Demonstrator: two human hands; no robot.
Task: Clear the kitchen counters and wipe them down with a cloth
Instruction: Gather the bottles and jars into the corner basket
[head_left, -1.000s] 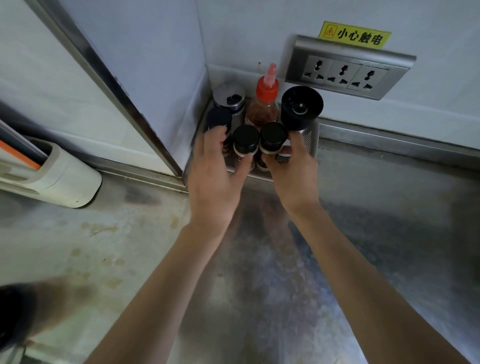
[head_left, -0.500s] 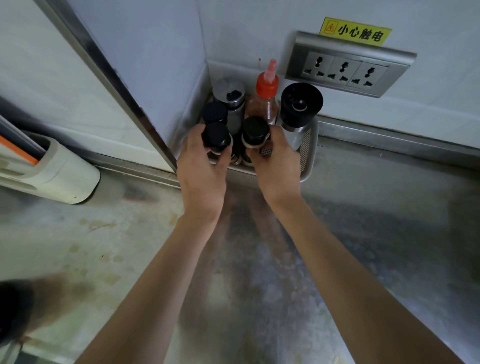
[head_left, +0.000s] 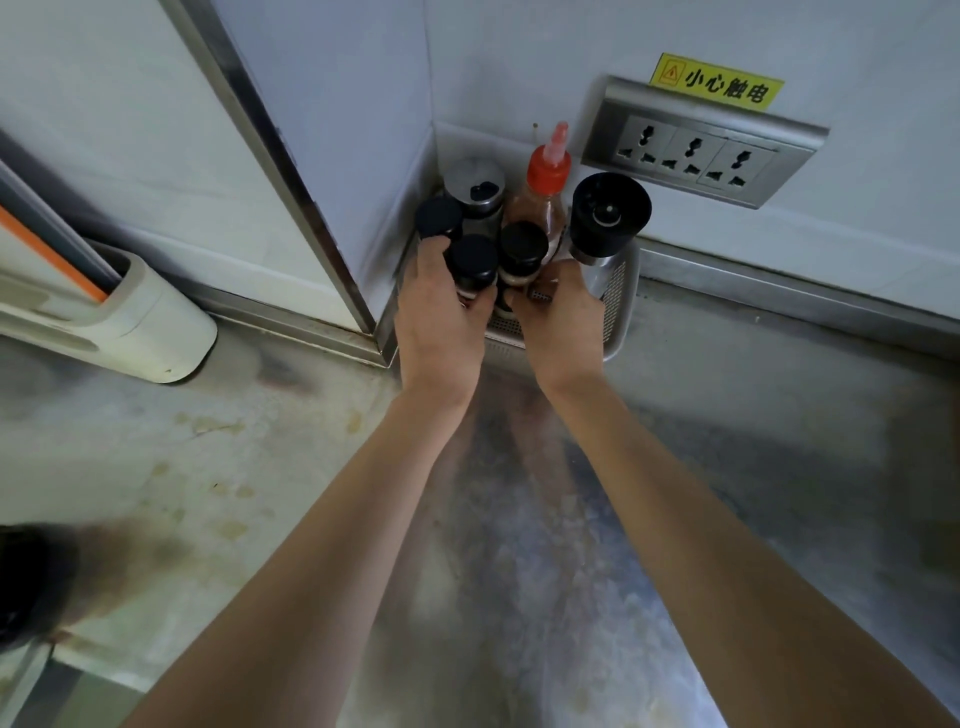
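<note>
- Hands at work in a kitchen corner: a person's left hand (head_left: 441, 322) and right hand (head_left: 563, 327) reach into a perforated metal tray (head_left: 621, 306). The tray is pushed against the wall at the far side of a steel tabletop (head_left: 519, 545).
- The left fingers (head_left: 428, 254) are curled round a black-capped jar (head_left: 471, 257), with the thumb on its near side. The right hand appears to be wrapped low round the neighbouring jar (head_left: 523, 244), its fingertips hidden between that jar and a black grinder (head_left: 610, 208).
- Both jars stand upright within the tray's rim, side by side and touching. Whether their bases rest on the tray floor cannot be told.
- Packed in with them are a third black-capped jar (head_left: 439, 218), a steel shaker (head_left: 475, 179) and a red-capped squeeze bottle (head_left: 548, 171). All are upright and close together, below a socket panel (head_left: 696, 156) and its yellow warning sticker (head_left: 717, 85).
- Clearing looks well along on this stretch, with the condiments gathered in one tray in the corner. A white holder (head_left: 145, 322) lies against the left wall, and a dark blurred object (head_left: 26, 582) sits at lower left.
- Wiping appears not yet begun: yellowish stains (head_left: 208, 426) and dull smears mark the tabletop, and no cloth is in view.
</note>
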